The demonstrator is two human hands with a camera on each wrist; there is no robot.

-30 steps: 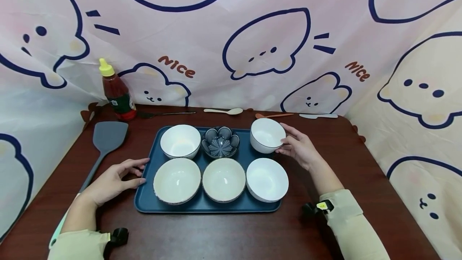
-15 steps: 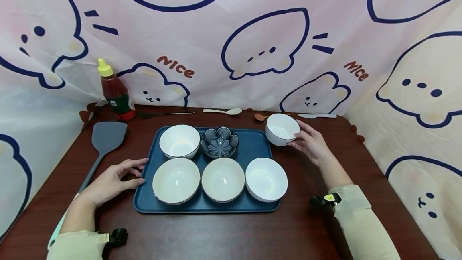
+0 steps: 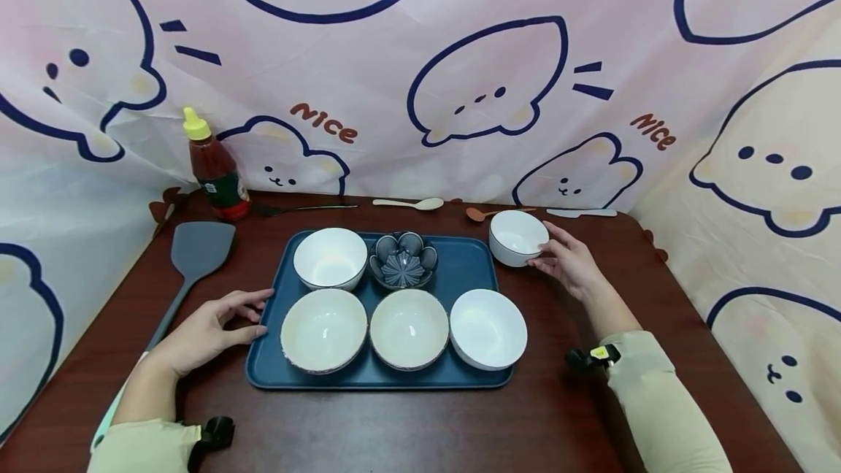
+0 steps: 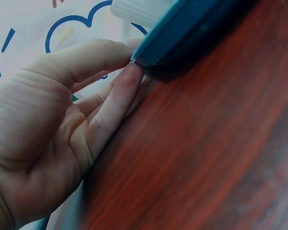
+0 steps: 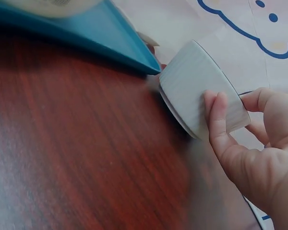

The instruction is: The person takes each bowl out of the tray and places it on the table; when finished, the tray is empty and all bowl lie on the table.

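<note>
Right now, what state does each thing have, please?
Held bowl, open side up
Right hand, gripping held bowl
Left hand, touching tray
Tray, flat, carrying five bowls
Bottle, upright, capped
Spatula, lying flat
Dark utensil, lying flat
White spoon, lying flat
Brown spoon, lying, partly hidden
Knife, lying flat

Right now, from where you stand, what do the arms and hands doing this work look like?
They are a person's: the left hand and right hand are bare, with no glove or ring visible. The left sleeve and right sleeve are pale greenish-cream. Each cuff bears a small black device; the right one's black strap has a yellow label. No cables show.
</note>
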